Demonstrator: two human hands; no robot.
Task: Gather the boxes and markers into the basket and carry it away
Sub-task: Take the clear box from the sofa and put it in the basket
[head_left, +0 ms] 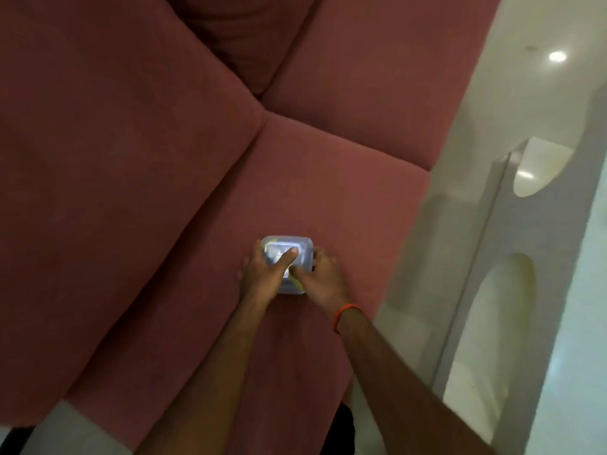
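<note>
Forearms [210, 372] converging on box [303, 252] on sofa [328, 192]: left hand [264, 277] grip curled round left side, thumb on top; right hand [323, 274] curled round right; equally near.

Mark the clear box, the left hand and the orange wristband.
clear box [303, 250]: head view, far right corner of its lid.
left hand [265, 276]: head view, back of the hand.
orange wristband [345, 314]: head view, middle of the visible strip.

I was in a home, in a sitting room. A big soft pink sofa [131, 159] lay under my right hand [321, 274], with shiny white floor [512, 93] off to its right.
</note>
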